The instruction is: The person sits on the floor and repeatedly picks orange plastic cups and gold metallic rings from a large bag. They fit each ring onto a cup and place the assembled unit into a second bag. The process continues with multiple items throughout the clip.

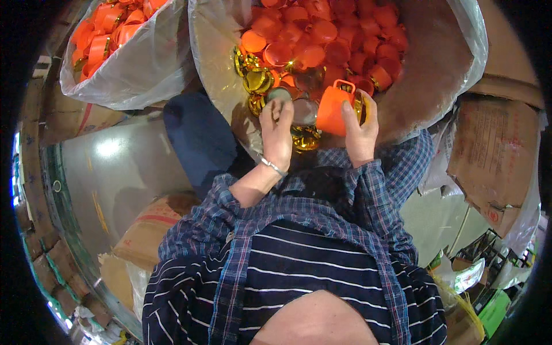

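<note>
My right hand [362,127] grips an orange plastic cup [332,112] with a small loop on its rim, tilted on its side. A shiny gold round piece [360,106] shows between the cup and my fingers. To the left, my left hand [277,131] has its fingers drawn together at a dull grey-green round disc [280,94], which it seems to pinch; the fingertips are partly hidden. Both hands are over the near side of a large bag [221,52] lined with clear plastic. Inside lie many orange cups [322,31] and shiny gold round pieces [257,80].
A second plastic-lined bag [135,77] with orange cups stands at the far left. Brown cardboard [494,155] leans on the right, and a carton [150,230] sits at the left. Green and black items [494,310] lie at the lower right.
</note>
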Tool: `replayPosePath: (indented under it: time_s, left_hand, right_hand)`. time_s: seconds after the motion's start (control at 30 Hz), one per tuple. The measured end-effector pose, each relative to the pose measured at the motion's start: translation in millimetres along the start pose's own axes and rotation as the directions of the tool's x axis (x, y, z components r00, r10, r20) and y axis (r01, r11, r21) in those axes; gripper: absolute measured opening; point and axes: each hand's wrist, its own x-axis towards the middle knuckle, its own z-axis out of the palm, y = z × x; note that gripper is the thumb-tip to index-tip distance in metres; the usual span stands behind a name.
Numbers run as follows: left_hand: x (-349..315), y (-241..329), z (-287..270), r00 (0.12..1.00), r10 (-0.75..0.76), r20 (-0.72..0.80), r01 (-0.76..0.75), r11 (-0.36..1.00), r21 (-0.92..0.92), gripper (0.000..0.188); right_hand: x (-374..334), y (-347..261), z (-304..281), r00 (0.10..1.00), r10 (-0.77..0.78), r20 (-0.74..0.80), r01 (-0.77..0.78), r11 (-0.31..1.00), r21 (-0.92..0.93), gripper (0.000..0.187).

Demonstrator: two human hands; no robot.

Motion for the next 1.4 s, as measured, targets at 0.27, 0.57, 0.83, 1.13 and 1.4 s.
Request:
replayPosePath:
  time_s: [0.27,0.57,0.83,1.13,1.4]
  left_hand:
    - [-32,43,1,0.813,-0.038,0.581,0.143,0.980,-0.137,0.034]
    - [-51,65,1,0.887,0.109,0.449,0.020,0.962,-0.274,0.031]
    - [-49,50,3,0.907,0.196,0.372,-0.158,0.979,-0.131,0.032]
    - [1,48,-9,0.773,-0.373,0.512,0.559,0.782,-0.275,0.030]
    - [-5,60,-23,0.710,-0.201,0.675,0.306,0.951,-0.039,0.050]
  right_hand:
    - [-29,-25,11,0.964,-0.176,0.198,0.126,0.962,0.242,0.061]
    - [-57,-53,31,0.954,-0.270,0.129,0.213,0.916,0.341,0.068]
    - [-44,-45,35,0.983,-0.046,0.177,-0.005,0.961,0.278,0.054]
    - [-31,-31,18,0.798,-0.540,0.267,0.599,0.760,-0.255,0.049]
    - [-1,-33,10,0.946,0.035,0.323,-0.085,0.986,0.144,0.031]
